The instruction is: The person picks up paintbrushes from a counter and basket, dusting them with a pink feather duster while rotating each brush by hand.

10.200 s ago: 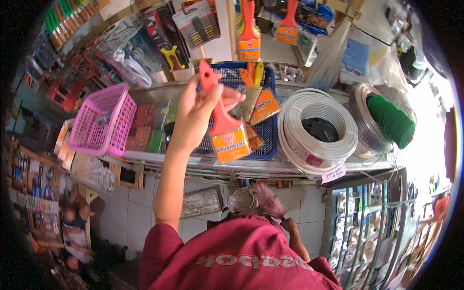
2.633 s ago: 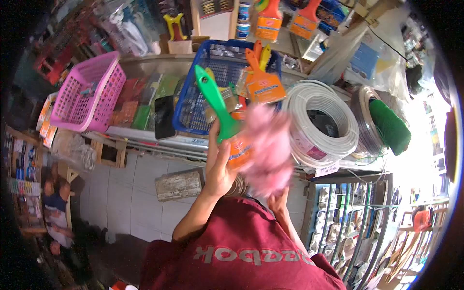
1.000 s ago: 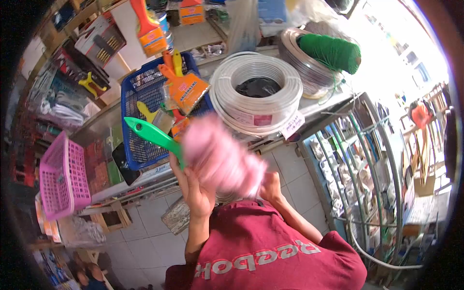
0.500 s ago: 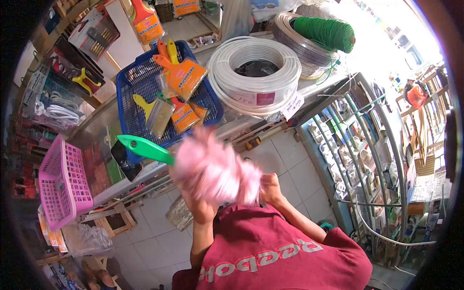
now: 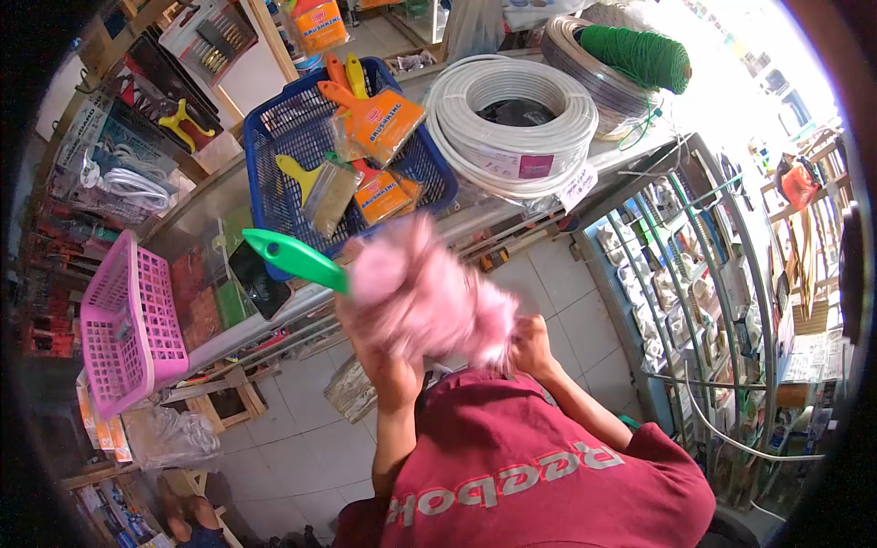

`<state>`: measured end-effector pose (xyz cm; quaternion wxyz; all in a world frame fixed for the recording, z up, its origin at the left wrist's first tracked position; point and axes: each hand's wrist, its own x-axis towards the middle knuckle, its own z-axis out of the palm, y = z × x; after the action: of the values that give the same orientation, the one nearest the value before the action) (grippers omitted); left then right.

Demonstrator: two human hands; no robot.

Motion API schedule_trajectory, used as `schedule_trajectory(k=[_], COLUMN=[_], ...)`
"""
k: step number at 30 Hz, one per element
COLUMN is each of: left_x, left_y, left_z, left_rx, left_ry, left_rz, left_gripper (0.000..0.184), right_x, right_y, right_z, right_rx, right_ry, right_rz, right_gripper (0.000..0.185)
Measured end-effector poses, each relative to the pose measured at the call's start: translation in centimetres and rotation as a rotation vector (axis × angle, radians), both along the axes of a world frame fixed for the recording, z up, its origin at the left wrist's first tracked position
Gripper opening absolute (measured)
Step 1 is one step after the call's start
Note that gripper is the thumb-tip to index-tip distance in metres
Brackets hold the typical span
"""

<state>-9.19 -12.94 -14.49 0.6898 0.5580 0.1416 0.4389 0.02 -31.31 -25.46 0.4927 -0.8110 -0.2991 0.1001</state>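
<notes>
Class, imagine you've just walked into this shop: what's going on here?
A person holds a green-handled brush in the left hand and a pink duster in the right hand, both in front of the counter. The duster is blurred and hides the brush's lower part, so whether they touch can't be told. Beyond, other brushes lie in a blue basket, with a white coil to its right.

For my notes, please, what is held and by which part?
The left hand holds a green-handled paintbrush, the place hidden by the pink duster, which the right hand holds at its right end.
</notes>
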Motion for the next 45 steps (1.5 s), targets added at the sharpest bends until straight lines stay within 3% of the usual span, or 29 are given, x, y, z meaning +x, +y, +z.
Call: schedule_trajectory(k=[1,4,7,8,9,10,14,15,17,19,21,23,24,26,27,28,29,31,33,36,37,38,39,41,42,44,45], left_x=[0.1,-0.3,-1.2,-1.0,-1.0,-1.4,-2.1,-2.1,-2.2,-2.8,-2.8,-2.8,-2.9,-3.0,-3.1,-2.6,-2.8,-3.0,-2.9,-2.9,-2.9,-2.9,-2.8,-2.8,-2.6,-1.9,-2.6], left_y=[-0.4,-0.2,-0.2,-0.3,-0.2,0.5,1.1,1.0,1.2,1.5,1.9,2.0,2.0,2.7,3.1,3.3,3.1,2.7,3.0,3.4,3.2,3.0,2.8,3.5,3.8,3.4,2.8], left_z=[0.2,0.4,1.5,1.9,2.2,1.6,0.7,1.4,1.7,0.9,0.6,1.7,2.0,0.7,0.2,0.0,0.1,1.8,1.0,-0.5,0.4,1.2,1.6,1.3,1.4,1.0,0.1], left_rx=[-0.263,-0.292,-0.359,-0.381,-0.398,-0.271,-0.282,-0.331,-0.352,-0.303,-0.249,-0.312,-0.381,-0.152,-0.036,-0.024,-0.118,-0.309,-0.22,-0.09,-0.176,-0.265,-0.351,-0.285,-0.235,-0.205,-0.223], left_ry=[-0.102,-0.154,-0.105,-0.127,-0.158,-0.115,-0.197,-0.187,-0.144,-0.066,-0.172,-0.127,-0.155,0.028,0.123,0.058,0.003,-0.113,-0.04,0.067,0.011,-0.047,-0.109,-0.115,-0.085,-0.013,0.037], left_rz=[-0.056,-0.091,-0.125,-0.163,-0.196,-0.141,-0.164,-0.169,-0.133,-0.064,-0.121,-0.125,-0.197,-0.045,0.026,0.088,0.011,-0.139,-0.121,-0.082,-0.134,-0.184,-0.229,-0.365,-0.405,-0.434,-0.41], left_gripper=[0.075,0.072,0.072,0.072,0.072,0.066,0.069,0.07,0.073,0.077,0.068,0.067,0.067,0.067,0.067,0.067,0.065,0.062,0.061,0.061,0.06,0.058,0.057,0.053,0.054,0.059,0.062], right_x=[-0.2,-0.5,0.2,0.7,0.7,0.7,0.5,1.0,0.4,-1.1,-1.2,0.4,0.5,-0.8,-0.4,0.0,0.4,0.6,-0.1,-0.1,0.3,1.0,0.9,0.1,0.3,1.4,1.9], right_y=[0.1,0.0,0.3,0.1,-0.4,-0.1,0.5,1.7,2.4,4.3,4.5,3.0,2.7,3.8,3.4,3.0,2.8,3.1,3.0,3.3,3.0,2.2,2.3,3.5,4.1,1.2,1.5], right_z=[-0.3,-2.0,-2.2,-1.0,-3.8,-4.1,-4.6,-2.1,-0.6,-0.3,-0.3,-0.7,-1.0,-2.2,-2.0,-1.9,-2.3,-2.3,-1.8,-1.7,-1.7,-5.5,-4.8,-1.5,0.5,-3.2,0.2], right_rx=[0.039,0.112,-0.031,-0.211,-0.048,-0.045,-0.046,-0.069,0.032,0.407,0.35,-0.135,-0.21,0.258,0.203,0.161,-0.049,-0.042,0.091,-0.09,-0.217,-0.099,-0.004,0.194,0.28,0.157,-0.182], right_ry=[-0.018,-0.063,0.204,0.077,0.072,0.077,0.092,-0.198,-0.21,0.116,0.16,-0.084,-0.094,0.171,0.064,-0.046,-0.11,-0.122,-0.092,-0.048,-0.038,0.024,0.074,0.167,-0.262,0.196,-0.246], right_rz=[-0.025,-0.049,-0.113,-0.083,-0.101,-0.077,-0.036,0.02,-0.02,-0.1,-0.084,0.039,0.027,-0.031,0.075,0.177,0.166,0.07,0.105,0.128,0.127,0.047,0.02,-0.048,0.047,0.094,0.264], right_gripper=[0.02,0.017,0.017,0.02,0.023,0.023,0.023,0.022,0.021,0.018,0.017,0.016,0.018,0.02,0.02,0.02,0.018,0.019,0.017,0.013,0.013,0.009,0.008,0.006,0.008,0.009,0.01])
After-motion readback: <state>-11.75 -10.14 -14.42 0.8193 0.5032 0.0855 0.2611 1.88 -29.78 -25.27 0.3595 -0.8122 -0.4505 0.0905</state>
